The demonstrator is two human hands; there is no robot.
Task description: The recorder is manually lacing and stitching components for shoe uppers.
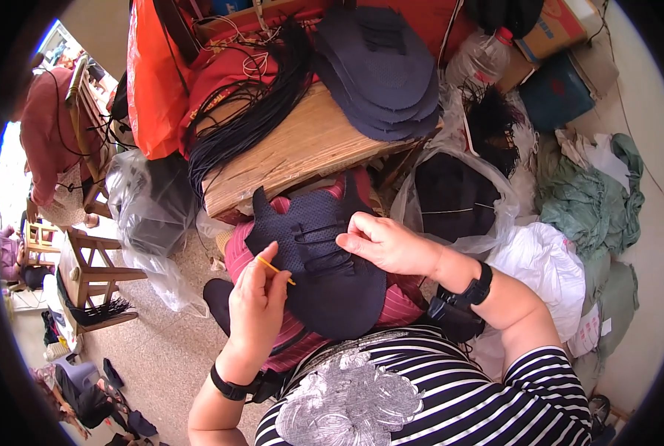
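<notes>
I'm reading the lacing as partway: several lace rows point(323, 262) are crossing the dark upper point(339, 301), prob. w/ ends left to thread. It's lying on the lap, just off the bench's point(287, 145) near edge. L hand point(258, 303) is pinching a thin yellow stick point(265, 263); R hand point(391, 245) is curling by the laces, can't tell if it's gripping one. I'm seeing perforated, flexible-looking fabric, rounded below, w/ two horn-like tabs. Similar stacked pieces point(380, 82) are filling bench's R end; stringy loose laces point(291, 74) are spilling over its L edge.

Hands point(256, 306) point(391, 245) at dark piece point(339, 299), yellow tool point(266, 262) pinched
</notes>
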